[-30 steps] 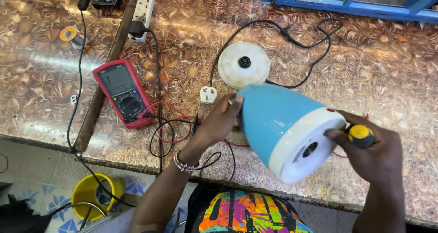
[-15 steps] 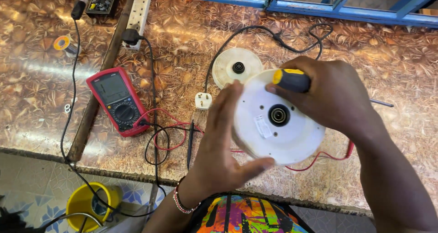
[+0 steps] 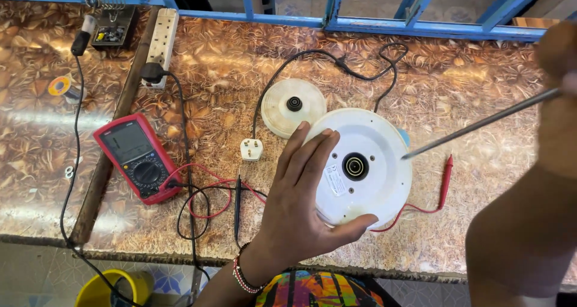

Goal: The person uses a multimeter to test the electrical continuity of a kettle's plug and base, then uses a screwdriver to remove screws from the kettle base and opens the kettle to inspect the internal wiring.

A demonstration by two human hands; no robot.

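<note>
Two hands are engaged: the kettle (image 3: 360, 168) is held base-up by the left hand (image 3: 300, 205); a screwdriver (image 3: 481, 123), gripped by the right hand (image 3: 556, 90), is aimed at its untouched base.

kettle underside (image 3: 372, 187): showing smooth white plastic with a slight sheen
screwdriver shaft (image 3: 481, 123): looking like bare grey metal, matt
round base (image 3: 293, 107), just behind the kettle: appearing as cream plastic, smooth
multimeter (image 3: 139, 158), left of the kettle: wearing a red rubbery casing
table (image 3: 469, 78): gleaming glossy, brown patterned laminate
</note>
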